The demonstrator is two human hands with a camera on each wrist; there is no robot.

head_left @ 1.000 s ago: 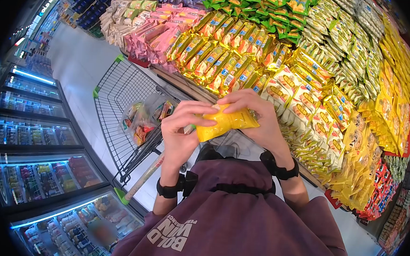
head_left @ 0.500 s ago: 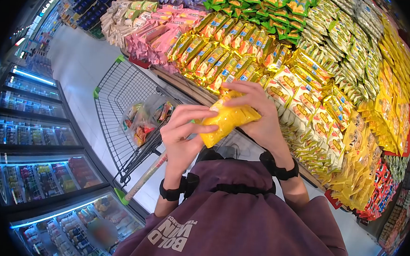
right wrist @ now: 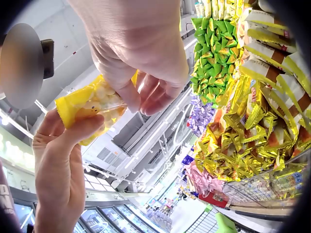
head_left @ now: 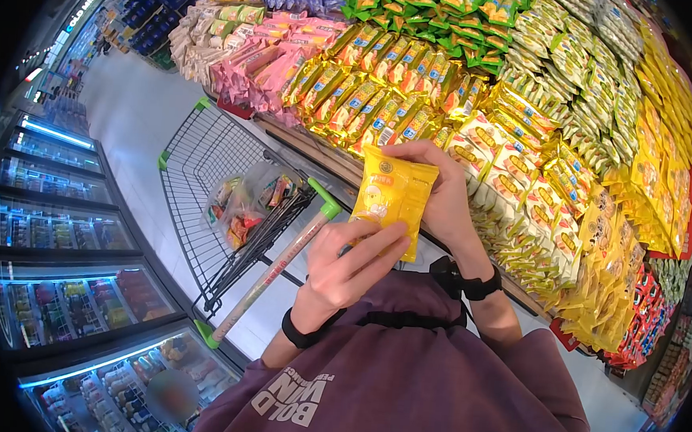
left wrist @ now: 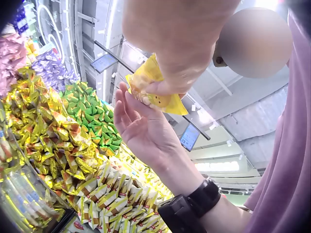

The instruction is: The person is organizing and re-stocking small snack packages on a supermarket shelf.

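Left hand (head_left: 346,271) pinches yellow packet (head_left: 389,196) by its near end, right hand (head_left: 449,200) grips its right side; best squeezed lightly

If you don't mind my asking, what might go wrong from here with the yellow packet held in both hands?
The yellow snack packet might slip and fall, since only the left hand and right hand hold it up. Squeezing hard could crush the pale pieces showing through its clear side. The right hand also appears near the piled white-and-yellow packets, so a careless swing might knock some loose.
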